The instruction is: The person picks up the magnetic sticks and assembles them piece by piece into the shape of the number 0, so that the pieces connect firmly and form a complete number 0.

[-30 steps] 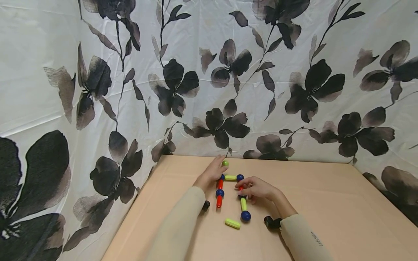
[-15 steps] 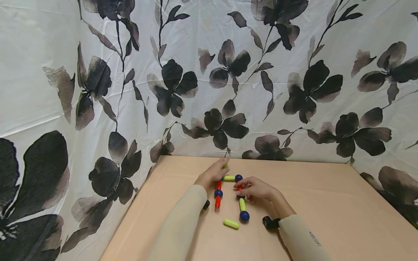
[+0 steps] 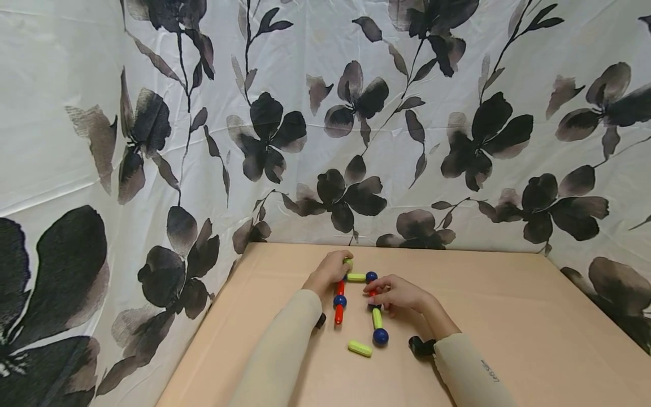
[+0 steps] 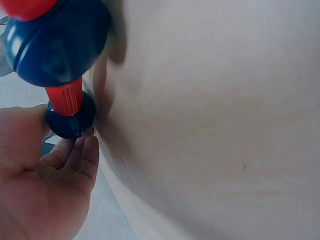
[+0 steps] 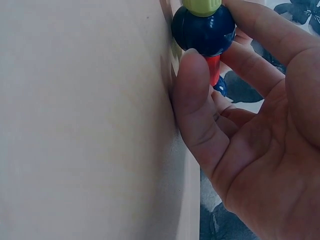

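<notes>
A chain of red (image 3: pixel 340 288), yellow-green (image 3: pixel 356 277) and blue-ball (image 3: pixel 339 301) magnetic rods lies as an open frame on the tan table (image 3: pixel 508 316), its two legs running back from the hands toward the person. The right hand (image 3: pixel 399 293) pinches a blue ball (image 5: pixel 203 27) and the red rod beneath it between thumb and fingers, while the left hand (image 3: pixel 330 271) curls over the frame's far-left corner beside a yellow-green ball (image 3: pixel 348 262). Since a second ago that left hand's outstretched fingers have curled in; a loose yellow-green rod (image 3: pixel 360 348) stays nearest the person.

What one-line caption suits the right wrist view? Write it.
Right hand pinching a glossy dark blue plastic ball joined to a red rod.
</notes>
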`<state>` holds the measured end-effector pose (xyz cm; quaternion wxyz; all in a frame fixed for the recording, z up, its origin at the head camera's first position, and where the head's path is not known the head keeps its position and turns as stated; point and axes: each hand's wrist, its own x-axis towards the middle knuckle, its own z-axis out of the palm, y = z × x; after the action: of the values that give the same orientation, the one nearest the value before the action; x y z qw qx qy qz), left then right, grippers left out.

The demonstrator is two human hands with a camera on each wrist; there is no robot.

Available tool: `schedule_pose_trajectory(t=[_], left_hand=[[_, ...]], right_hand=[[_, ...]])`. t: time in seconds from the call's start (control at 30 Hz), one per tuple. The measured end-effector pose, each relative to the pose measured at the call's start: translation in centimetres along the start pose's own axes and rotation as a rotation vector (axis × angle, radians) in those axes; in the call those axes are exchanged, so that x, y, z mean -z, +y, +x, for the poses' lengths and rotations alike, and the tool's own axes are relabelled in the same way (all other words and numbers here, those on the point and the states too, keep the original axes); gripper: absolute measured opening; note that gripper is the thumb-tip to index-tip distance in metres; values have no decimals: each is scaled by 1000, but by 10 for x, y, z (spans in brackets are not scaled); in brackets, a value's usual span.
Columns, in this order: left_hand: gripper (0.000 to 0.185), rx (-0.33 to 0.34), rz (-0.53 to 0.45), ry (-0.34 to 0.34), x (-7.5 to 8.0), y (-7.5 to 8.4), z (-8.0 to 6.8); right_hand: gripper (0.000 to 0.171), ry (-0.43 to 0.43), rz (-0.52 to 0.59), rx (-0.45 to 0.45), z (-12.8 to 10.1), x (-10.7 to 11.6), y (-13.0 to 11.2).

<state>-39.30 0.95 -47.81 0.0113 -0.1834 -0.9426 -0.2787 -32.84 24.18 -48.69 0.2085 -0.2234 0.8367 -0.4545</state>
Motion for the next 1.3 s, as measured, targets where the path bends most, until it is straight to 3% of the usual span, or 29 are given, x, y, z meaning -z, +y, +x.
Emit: schedule_pose_trajectory(t=[0.23,0.53,0.9,1.3], left_hand=[[34,-38,-73,11,3,-2,-3],[35,-155,-196,35,31,-4,-27],[36,-296,-233,-152,55,0,-82],[33,-297,-300,-224,55,-4,-104]], right_hand=[[38,-5,3,-6,0,0,1],[39,-6,-14,4,0,3,-1],[38,-2,-5,1,0,3,2],[39,1,-1,4,0,0,3]])
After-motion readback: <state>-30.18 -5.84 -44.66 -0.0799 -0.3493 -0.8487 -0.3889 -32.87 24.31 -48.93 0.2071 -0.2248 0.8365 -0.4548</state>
